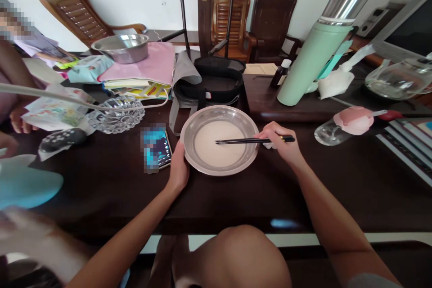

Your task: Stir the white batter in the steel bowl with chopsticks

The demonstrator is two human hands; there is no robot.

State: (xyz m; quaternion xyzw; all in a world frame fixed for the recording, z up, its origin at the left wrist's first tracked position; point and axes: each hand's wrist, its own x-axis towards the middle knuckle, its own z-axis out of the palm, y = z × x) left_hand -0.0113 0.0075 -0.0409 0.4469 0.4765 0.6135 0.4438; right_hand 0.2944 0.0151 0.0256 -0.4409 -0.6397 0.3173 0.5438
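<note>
A wide metal bowl (251,155) stands on the dark table in front of me, holding a smooth, pale, milky mixture (216,153). My left hand (178,166) grips the bowl's left rim, most of its fingers hidden behind the wall. In my right hand (278,141) is a pair of black chopsticks (241,141), closed between the fingers above the right rim. Their tips reach into the mixture near the bowl's middle. Something small and white shows under the right hand. Left of the bowl lies a phone (167,148) with its screen lit.
A green thermos (303,58), a pink-lidded cup (353,121) and books (405,148) stand right. Behind the bowl is a black-and-grey bag (209,83). A glass dish (118,114) and another metal bowl (126,49) are left. A white cable (84,103) crosses there, near other people's hands.
</note>
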